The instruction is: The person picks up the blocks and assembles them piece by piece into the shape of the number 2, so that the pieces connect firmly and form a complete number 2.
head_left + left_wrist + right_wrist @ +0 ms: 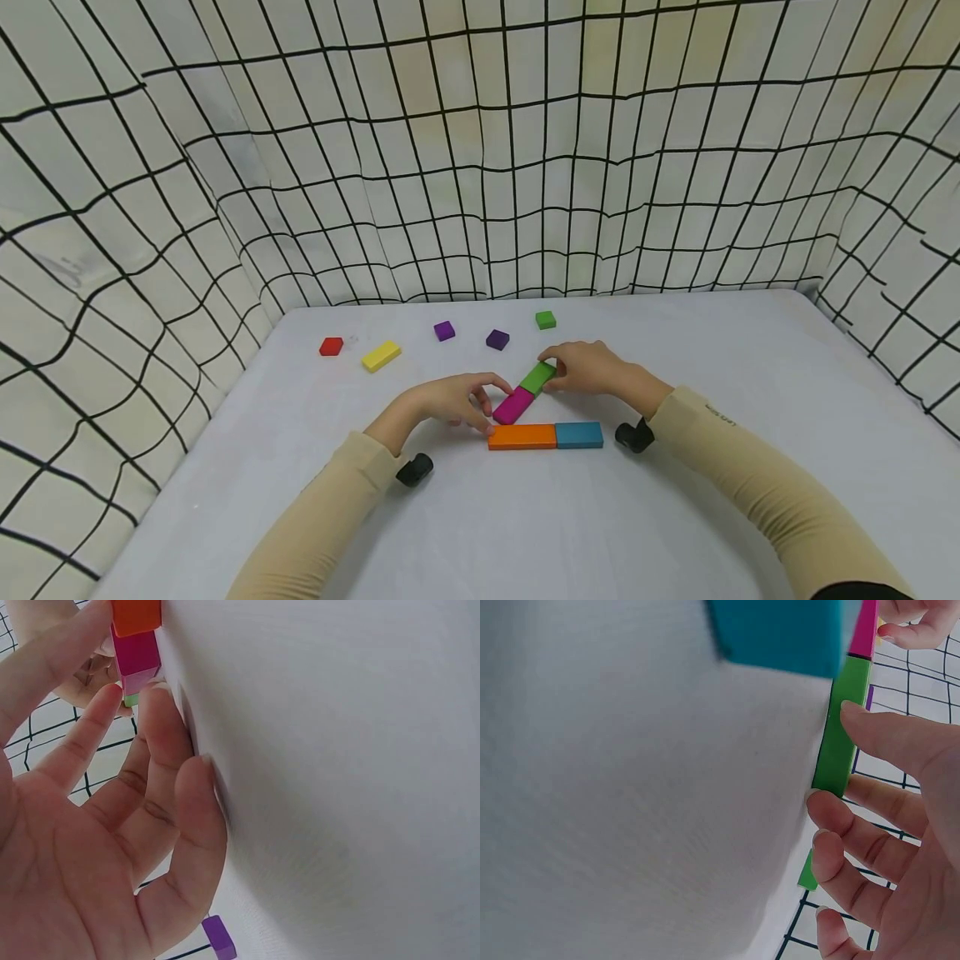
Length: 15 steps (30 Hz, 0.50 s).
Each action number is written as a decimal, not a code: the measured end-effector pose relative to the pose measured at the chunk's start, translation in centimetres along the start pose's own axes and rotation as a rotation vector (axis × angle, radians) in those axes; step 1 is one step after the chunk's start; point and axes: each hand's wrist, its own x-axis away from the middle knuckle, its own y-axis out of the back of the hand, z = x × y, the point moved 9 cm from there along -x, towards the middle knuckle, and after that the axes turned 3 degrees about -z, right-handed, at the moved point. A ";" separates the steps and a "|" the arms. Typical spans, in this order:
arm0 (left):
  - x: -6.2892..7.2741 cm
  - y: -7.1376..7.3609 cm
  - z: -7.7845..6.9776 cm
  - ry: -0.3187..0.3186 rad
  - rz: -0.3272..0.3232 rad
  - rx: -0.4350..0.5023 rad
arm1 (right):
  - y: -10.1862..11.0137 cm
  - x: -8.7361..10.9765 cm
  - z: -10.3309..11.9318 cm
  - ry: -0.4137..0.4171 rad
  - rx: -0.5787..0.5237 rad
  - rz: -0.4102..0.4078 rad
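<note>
A magenta block and a green block lie end to end on a slant. My right hand pinches the green block at its far end, thumb on the near side and index finger behind. An orange block and a blue block form a straight row just nearer to me. With its thumb at the orange block's left end, my left hand reaches its index fingertip to the magenta block. Its other fingers are loosely bent, near the tabletop in the left wrist view.
Farther back on the white table lie a red block, a yellow block, a purple block, a dark purple block and a small green block. Black netting over white sheeting surrounds the table's back and sides.
</note>
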 end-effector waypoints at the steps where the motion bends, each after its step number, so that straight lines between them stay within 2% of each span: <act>1: 0.0 0.0 0.0 -0.002 0.000 -0.001 | 0.0 0.1 0.1 -0.003 -0.001 0.003; 15: 0.0 0.0 0.0 -0.005 0.000 -0.011 | 0.0 0.1 0.3 -0.021 -0.005 0.012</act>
